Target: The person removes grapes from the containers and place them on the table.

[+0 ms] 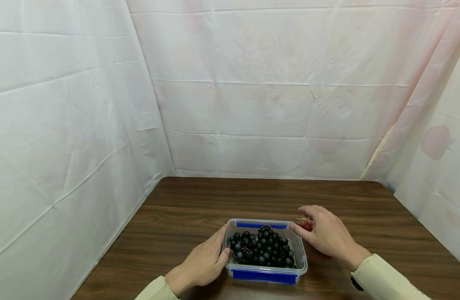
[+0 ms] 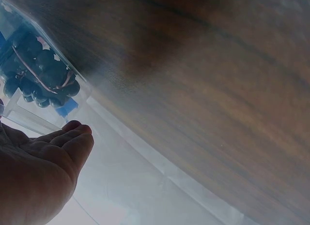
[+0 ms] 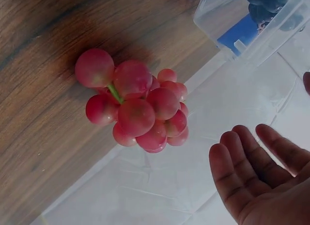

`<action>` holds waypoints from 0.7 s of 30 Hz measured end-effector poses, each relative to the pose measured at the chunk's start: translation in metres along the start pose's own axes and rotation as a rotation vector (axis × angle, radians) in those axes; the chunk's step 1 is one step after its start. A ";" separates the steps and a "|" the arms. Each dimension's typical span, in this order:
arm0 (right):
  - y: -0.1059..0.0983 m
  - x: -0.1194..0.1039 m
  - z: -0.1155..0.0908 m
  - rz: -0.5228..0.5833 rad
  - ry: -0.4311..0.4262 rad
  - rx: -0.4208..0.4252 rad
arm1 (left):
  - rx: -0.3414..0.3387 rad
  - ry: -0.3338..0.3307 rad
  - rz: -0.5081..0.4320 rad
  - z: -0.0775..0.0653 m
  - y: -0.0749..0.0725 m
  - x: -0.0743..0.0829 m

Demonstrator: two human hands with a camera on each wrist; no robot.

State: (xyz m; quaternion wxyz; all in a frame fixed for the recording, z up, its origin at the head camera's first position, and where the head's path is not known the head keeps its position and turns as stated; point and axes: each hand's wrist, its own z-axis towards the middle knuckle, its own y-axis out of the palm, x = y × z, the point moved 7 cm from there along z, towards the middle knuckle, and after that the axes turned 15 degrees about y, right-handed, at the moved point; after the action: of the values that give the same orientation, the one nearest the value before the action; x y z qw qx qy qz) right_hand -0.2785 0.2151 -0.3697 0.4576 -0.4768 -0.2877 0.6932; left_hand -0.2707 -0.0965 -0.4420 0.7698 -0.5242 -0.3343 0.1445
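A clear plastic container (image 1: 302, 254) with blue clips holds bunches of black grapes (image 1: 265, 248). At its left side, my left hand (image 1: 203, 260) rests against the wall with straight fingers, the thumb at the rim. In the left wrist view, those fingers (image 2: 80, 137) lie extended beside the container wall. My right hand (image 1: 327, 233) is to the right of the container, over a small bunch of red grapes (image 1: 307, 225) that it partly hides. The right wrist view shows the red grapes (image 3: 145, 108) apart from the extended fingers of that hand (image 3: 261, 176).
The container stands near the front of a dark brown wooden table (image 1: 222, 196). White sheets (image 1: 260, 108) hang behind the table and at both sides.
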 end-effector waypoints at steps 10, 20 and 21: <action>0.002 -0.011 -0.005 0.024 -0.073 -0.028 | -0.003 -0.002 -0.009 0.000 -0.001 0.001; 0.006 -0.022 -0.010 0.054 -0.127 -0.108 | 0.005 0.003 -0.008 0.000 -0.002 0.001; 0.007 -0.023 -0.010 0.053 -0.133 -0.115 | 0.004 0.003 -0.008 0.000 -0.002 0.001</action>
State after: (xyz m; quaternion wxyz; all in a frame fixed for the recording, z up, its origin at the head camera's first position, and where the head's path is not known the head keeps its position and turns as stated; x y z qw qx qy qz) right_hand -0.2683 0.1909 -0.3699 0.3911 -0.4626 -0.3440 0.7175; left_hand -0.2702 -0.0964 -0.4394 0.7719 -0.5215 -0.3349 0.1414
